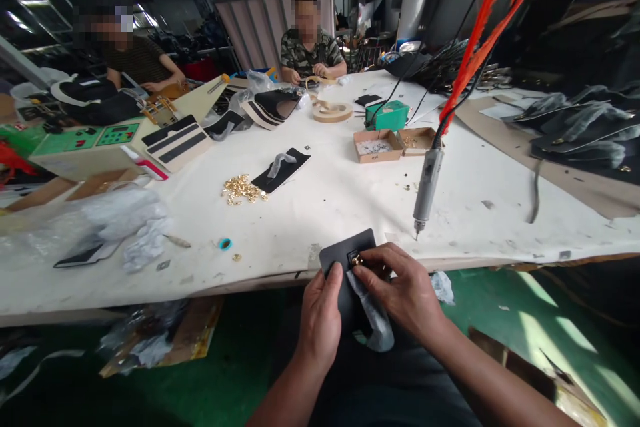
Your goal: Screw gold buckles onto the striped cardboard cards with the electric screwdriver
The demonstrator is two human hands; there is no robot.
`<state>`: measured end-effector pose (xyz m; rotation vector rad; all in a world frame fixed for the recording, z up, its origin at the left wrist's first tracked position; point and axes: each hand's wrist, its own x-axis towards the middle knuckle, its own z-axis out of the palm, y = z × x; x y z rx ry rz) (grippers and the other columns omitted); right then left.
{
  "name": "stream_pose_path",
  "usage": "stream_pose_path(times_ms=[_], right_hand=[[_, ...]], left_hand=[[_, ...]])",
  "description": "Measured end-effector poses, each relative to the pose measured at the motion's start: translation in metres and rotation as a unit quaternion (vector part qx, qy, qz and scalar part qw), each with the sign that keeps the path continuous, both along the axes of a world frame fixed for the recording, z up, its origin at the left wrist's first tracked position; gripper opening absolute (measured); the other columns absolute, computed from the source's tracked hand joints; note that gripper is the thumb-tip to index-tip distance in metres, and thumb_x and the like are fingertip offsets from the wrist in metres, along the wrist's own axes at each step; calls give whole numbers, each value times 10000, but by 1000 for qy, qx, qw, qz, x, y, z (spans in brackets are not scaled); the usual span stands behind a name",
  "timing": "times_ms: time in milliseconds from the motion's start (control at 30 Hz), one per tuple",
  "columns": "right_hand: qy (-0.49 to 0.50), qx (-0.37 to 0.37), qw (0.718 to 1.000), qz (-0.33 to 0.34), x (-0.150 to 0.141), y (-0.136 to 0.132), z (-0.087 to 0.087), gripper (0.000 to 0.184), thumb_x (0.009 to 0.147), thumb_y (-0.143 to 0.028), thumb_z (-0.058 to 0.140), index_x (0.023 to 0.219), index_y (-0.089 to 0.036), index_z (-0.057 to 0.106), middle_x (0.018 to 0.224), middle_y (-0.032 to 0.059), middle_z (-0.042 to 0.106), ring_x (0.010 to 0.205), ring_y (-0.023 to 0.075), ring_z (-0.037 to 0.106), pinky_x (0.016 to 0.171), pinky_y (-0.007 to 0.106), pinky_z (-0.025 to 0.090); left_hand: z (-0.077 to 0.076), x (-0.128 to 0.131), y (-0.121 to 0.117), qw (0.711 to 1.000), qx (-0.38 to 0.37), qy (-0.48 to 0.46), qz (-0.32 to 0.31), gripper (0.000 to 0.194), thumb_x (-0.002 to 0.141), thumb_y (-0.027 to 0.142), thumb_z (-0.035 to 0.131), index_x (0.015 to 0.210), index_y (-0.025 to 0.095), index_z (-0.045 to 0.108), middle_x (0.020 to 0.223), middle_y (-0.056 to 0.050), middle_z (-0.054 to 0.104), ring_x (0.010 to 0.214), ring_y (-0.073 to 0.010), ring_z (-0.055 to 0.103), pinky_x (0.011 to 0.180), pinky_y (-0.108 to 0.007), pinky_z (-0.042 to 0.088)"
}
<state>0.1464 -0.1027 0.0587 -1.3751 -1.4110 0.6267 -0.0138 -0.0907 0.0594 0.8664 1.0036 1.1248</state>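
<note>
My left hand [320, 320] grips the left edge of a black leather-like panel [340, 251], its thumb lying on the face. The panel is tilted up over the table's front edge. With thumb and forefinger, my right hand [413, 293] pinches a small gold metal fitting [357, 259] against a framed spot near the panel's top. A strip of translucent wrap [379, 330] hangs from the panel below the fitting. Just beyond my right hand hangs a grey electric screwdriver [429, 183], tip down. Farther off, a second black panel [287, 172] lies beside a pile of gold fittings [241, 189].
Two small cardboard trays [379, 155] of parts stand by a green box [387, 115]. A blue tape ring [225, 243] lies on the white table [280, 240]. Plastic bags [145, 227] are at left. Red straps [475, 40] hang at right. Two people sit across the table.
</note>
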Motion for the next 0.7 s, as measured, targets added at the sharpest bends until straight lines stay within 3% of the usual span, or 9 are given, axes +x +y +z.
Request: stream_pose_path(times_ms=[133, 233, 333, 500, 600, 700], right_hand=[[38, -4, 999, -7, -6, -2, 0, 104, 914, -282, 803, 870, -235, 721, 787, -8, 689, 686, 158, 635, 641, 296, 526], [31, 44, 999, 9, -6, -1, -3, 9, 943, -250, 781, 941, -253, 773, 889, 18, 743, 795, 183, 692, 730, 318, 560], [19, 87, 996, 11, -6, 1, -8, 93, 966, -235, 767, 1041, -274, 806, 952, 38, 760, 877, 204, 720, 796, 346, 584], [-22, 120, 992, 16, -5, 2, -11, 156, 997, -189, 722, 1105, -270, 799, 950, 46, 744, 889, 199, 708, 789, 346, 593], [-46, 125, 990, 50, 2, 4, -7, 152, 1014, -193, 695, 1111, -258, 793, 976, 62, 748, 911, 204, 709, 794, 344, 602], [-65, 83, 987, 124, 15, 9, 2, 154, 1040, -245, 665, 1102, -260, 805, 982, 73, 744, 918, 210, 710, 794, 346, 604]], left_hand=[[-1, -1, -2, 1000, 1, 14, -7, 445, 980, 510, 724, 1278, 186, 789, 1253, -89, 796, 1211, -295, 692, 1031, -338, 521], [-1, 0, -3, 1000, 4, 8, -7, 429, 990, 504, 712, 1273, 191, 790, 1242, -83, 797, 1204, -287, 690, 1034, -331, 514], [-1, 1, -4, 1000, 3, 7, 3, 427, 976, 515, 725, 1240, 188, 800, 1202, -82, 802, 1163, -280, 698, 1023, -328, 520], [2, -1, -4, 992, 38, 119, -5, 449, 994, 580, 668, 1124, 177, 820, 981, -56, 804, 945, -245, 699, 896, -300, 532], [5, -5, -3, 979, 70, 188, -22, 471, 1022, 596, 607, 1120, 186, 818, 895, -41, 783, 870, -237, 676, 827, -292, 518], [11, -9, -1, 976, 84, 193, -55, 455, 1034, 578, 590, 1168, 206, 814, 967, -50, 800, 905, -254, 691, 865, -301, 518]])
